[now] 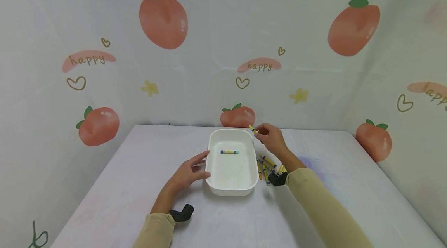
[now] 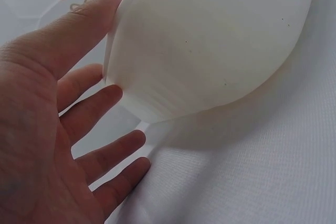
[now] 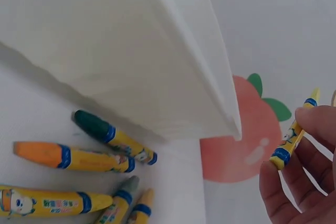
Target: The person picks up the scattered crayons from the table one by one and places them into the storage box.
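Observation:
A white rectangular tray (image 1: 232,192) stands mid-table with one pale blue-green crayon (image 1: 229,152) lying across its floor. My left hand (image 1: 188,170) touches the tray's left side with spread, nearly straight fingers; in the left wrist view the fingertips meet the tray's outer wall (image 2: 210,51). Beyond the tray's far right corner, my right hand (image 1: 272,138) pinches a yellow crayon (image 3: 294,135) between thumb and fingers, raised above the table. Several crayons lie in a loose pile right of the tray, among them an orange crayon (image 3: 42,154) and a dark green crayon (image 3: 94,124).
A white cloth (image 1: 139,186) covers the table. Behind it hangs a white curtain (image 1: 209,46) printed with fruit, hearts and lettering. Each wrist wears a black device, the left one (image 1: 182,214) near the tray's front left, the right one (image 1: 278,179) over the crayon pile.

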The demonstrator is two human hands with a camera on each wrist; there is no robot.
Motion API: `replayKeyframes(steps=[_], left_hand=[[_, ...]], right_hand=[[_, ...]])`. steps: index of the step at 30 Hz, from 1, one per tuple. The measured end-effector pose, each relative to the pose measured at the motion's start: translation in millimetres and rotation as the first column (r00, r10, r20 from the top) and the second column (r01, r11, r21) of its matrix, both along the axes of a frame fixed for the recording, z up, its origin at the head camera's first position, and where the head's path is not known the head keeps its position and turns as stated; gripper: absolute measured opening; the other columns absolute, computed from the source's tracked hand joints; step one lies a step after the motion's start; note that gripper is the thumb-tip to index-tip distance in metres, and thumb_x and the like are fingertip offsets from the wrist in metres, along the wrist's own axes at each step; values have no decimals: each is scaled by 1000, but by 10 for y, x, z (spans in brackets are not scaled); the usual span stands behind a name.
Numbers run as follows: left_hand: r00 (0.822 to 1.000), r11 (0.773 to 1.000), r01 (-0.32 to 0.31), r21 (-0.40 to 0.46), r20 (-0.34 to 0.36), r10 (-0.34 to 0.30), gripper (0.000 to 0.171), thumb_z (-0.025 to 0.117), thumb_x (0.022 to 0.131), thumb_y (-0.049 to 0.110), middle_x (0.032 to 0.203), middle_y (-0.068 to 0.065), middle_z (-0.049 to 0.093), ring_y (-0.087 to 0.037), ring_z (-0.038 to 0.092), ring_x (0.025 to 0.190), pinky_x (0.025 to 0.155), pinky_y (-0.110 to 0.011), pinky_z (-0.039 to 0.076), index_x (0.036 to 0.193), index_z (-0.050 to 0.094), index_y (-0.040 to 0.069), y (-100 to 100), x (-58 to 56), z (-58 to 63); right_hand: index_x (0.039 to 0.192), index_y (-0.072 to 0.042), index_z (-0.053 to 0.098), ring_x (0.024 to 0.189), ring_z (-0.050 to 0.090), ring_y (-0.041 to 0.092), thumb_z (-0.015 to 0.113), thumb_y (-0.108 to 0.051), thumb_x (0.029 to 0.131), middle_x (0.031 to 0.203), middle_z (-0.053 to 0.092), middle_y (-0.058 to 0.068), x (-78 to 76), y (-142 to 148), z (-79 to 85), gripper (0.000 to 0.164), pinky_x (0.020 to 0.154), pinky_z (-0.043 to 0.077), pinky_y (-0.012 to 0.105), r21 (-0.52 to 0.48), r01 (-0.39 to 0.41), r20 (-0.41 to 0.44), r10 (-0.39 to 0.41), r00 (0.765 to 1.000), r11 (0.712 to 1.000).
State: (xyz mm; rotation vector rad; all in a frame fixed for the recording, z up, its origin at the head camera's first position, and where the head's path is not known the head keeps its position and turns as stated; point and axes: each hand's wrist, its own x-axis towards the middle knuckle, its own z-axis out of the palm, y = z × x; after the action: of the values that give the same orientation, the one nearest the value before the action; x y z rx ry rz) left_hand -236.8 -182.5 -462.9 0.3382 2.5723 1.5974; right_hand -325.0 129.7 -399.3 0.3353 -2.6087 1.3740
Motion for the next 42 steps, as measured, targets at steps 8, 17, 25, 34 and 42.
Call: replayKeyframes(steps=[8,17,25,34,42], left_hand=[[1000,1000,1,-8,1,-1,74,78,81,30,146,-8,46,-35,48,127,97,-54,46,147,45,25,0,14,19],[1000,1000,5,-13,-14,-5,74,77,81,31,147,-8,46,-33,47,129,100,-52,44,147,45,21,-36,1,14],[1000,1000,-8,-21,-10,8,74,78,81,32,147,-7,46,-34,48,128,99,-52,45,147,45,26,-25,-8,0],[1000,1000,1,-16,-4,-1,74,77,82,32,147,-8,45,-35,48,128,98,-54,45,148,44,24,-16,-6,28],[1000,1000,3,-18,7,-2,75,78,81,33,147,-9,45,-36,48,128,97,-54,46,148,44,24,3,-2,32]], right_hand=[[109,-5,68,77,59,22,69,-9,90,88,64,7,-31,-157,59,19,63,53,29,47,-54,-11,55,998,997],[100,-8,72,81,57,23,72,-10,87,86,63,5,-52,-400,140,13,67,50,31,77,-121,29,119,993,990],[98,-9,73,79,55,21,73,-7,86,84,62,3,-56,-546,124,12,64,49,29,121,-175,97,164,982,977],[94,-12,74,76,53,20,75,-7,83,81,60,3,-105,-663,43,12,60,47,27,176,-214,158,187,970,961],[95,-11,75,76,53,18,77,-4,81,82,61,3,-139,-691,-49,16,61,46,25,190,-223,240,175,955,956]])
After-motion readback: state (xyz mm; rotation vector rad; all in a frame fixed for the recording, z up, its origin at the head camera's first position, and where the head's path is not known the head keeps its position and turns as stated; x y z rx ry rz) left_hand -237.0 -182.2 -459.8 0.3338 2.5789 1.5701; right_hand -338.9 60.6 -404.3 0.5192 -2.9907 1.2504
